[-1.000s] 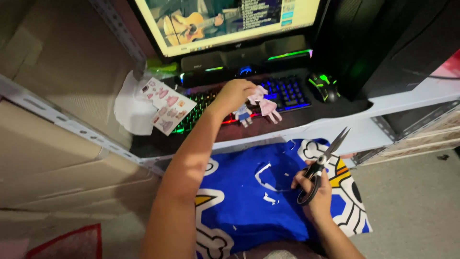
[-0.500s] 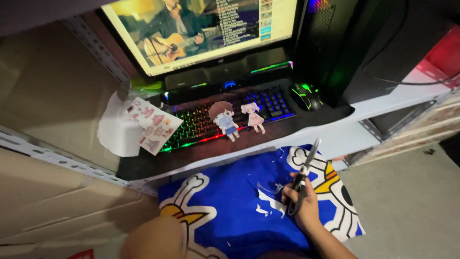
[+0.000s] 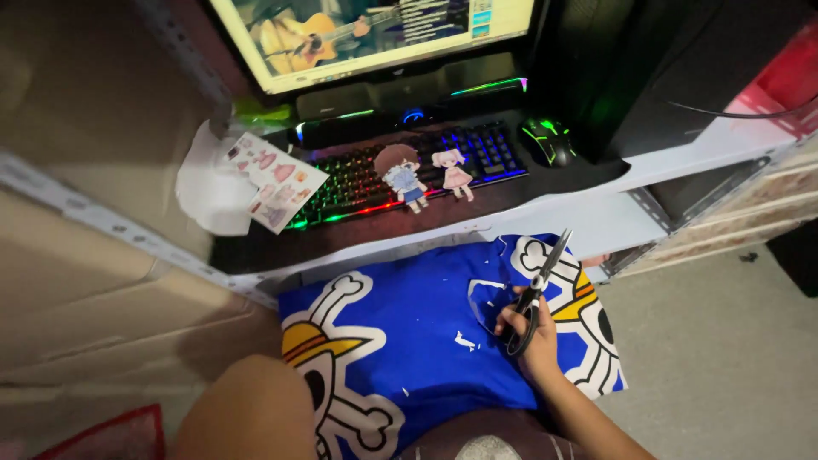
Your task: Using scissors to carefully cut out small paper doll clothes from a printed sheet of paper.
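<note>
Lower right of centre, the right hand (image 3: pixel 530 334) has its fingers threaded through the handles of black scissors (image 3: pixel 538 287), blades shut and pointing up-right above the blue cloth (image 3: pixel 417 324). The tip could snag that cloth. The left hand's fingers are out of frame; their state cannot be told.

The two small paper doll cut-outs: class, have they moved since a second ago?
Yes. The two small paper doll cut-outs, earlier under the left hand at the backlit keyboard's front edge, now lie released on it; that hand has withdrawn toward the body.
</note>
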